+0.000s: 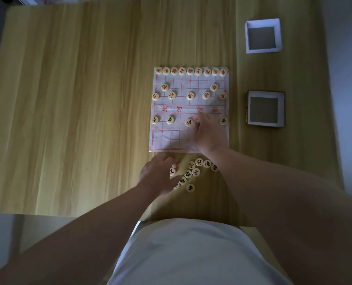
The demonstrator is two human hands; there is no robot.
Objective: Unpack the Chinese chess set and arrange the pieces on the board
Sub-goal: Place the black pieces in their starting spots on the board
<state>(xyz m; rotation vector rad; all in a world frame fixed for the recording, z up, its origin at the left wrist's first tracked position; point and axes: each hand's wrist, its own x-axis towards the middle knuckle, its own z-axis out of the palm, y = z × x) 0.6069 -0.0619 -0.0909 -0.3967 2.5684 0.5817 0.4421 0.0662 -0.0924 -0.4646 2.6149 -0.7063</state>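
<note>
Pale wood-grain tabletop (78, 99) fills the head view. The chess board (171, 138), a thin creased sheet with red lines, lies on it right of centre. All the red pieces (190, 96) stand on its far half: nine along the far edge, two behind them, then five in a row. Four black soldiers (170, 119) sit just past the river on my side.

My right hand (207, 132) rests on the board between the third and fourth soldier, fingers bent down; I cannot tell whether it holds a piece. My left hand (158, 175), blurred, is at the loose black pieces (196, 172) heaped on the table by the near edge; its grip is unclear.

Right of the board, a white box (248, 36) and a dark-sided box (281, 109) each show only a grey bottom.
</note>
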